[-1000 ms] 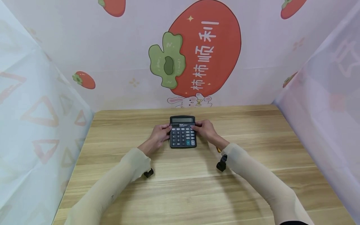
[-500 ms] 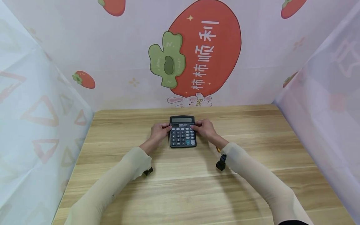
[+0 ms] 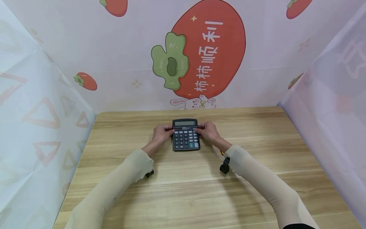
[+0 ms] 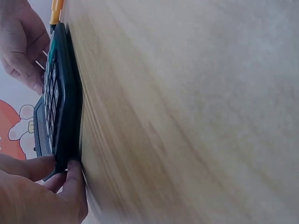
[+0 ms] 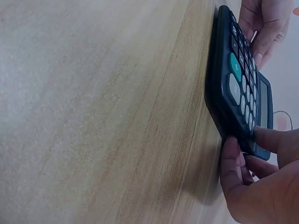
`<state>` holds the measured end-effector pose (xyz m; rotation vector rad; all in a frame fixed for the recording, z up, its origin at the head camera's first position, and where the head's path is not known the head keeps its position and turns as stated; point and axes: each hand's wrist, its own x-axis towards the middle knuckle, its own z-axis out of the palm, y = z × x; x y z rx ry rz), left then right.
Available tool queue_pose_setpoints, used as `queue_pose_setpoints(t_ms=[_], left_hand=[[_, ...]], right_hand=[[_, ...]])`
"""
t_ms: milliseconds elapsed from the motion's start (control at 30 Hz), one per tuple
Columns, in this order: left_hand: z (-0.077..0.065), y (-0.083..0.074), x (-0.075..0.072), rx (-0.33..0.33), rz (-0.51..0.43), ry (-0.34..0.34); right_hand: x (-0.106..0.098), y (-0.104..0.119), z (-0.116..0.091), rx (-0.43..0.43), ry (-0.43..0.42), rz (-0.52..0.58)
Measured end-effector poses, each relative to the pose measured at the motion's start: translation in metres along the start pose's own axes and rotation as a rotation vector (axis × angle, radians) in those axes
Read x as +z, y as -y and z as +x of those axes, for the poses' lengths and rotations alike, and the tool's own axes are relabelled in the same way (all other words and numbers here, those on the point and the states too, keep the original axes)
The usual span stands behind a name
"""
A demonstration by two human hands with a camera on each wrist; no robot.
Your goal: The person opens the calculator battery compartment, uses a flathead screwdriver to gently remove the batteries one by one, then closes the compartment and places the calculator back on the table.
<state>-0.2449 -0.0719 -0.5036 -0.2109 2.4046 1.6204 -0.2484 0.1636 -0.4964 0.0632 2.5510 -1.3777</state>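
A dark calculator point(image 3: 185, 135) with grey number keys, a green plus key and a display at its far end lies at the back middle of the table. My left hand point(image 3: 161, 134) grips its left edge, thumb on top and fingers at the side; the left wrist view shows that pinch on the calculator point(image 4: 70, 102) closely. On the opposite edge my right hand point(image 3: 211, 132) pinches it the same way, thumb near the upper keys. In the right wrist view the calculator point(image 5: 236, 86) sits low over the wood, and whether its far end is raised I cannot tell.
The wooden table point(image 3: 183, 190) ends at a white printed backdrop point(image 3: 125, 57) with a large red persimmon. Fabric walls stand at left and right. An orange and black pen-like object point(image 4: 56, 14) lies beyond the calculator, mostly hidden by the right wrist in the head view.
Both hands keep their hold on the calculator's sides. The left hand's fingers have shifted very slightly; the calculator stays in nearly the same spot.
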Motion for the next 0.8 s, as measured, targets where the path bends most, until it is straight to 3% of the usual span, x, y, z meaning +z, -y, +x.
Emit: queue_pose_setpoints(t_ms=[300, 567, 800], left_hand=[[0.001, 0.001, -0.009, 0.04, 0.005, 0.062], [-0.004, 0.0, -0.018, 0.216, 0.315, 0.126], [-0.008, 0.0, -0.03, 0.316, 0.632, 0.059]], right_hand=[[-0.007, 0.002, 0.001, -0.03, 0.027, -0.095], [-0.019, -0.002, 0.004, -0.17, 0.011, -0.314], [-0.022, 0.002, -0.003, -0.312, -0.026, -0.522]])
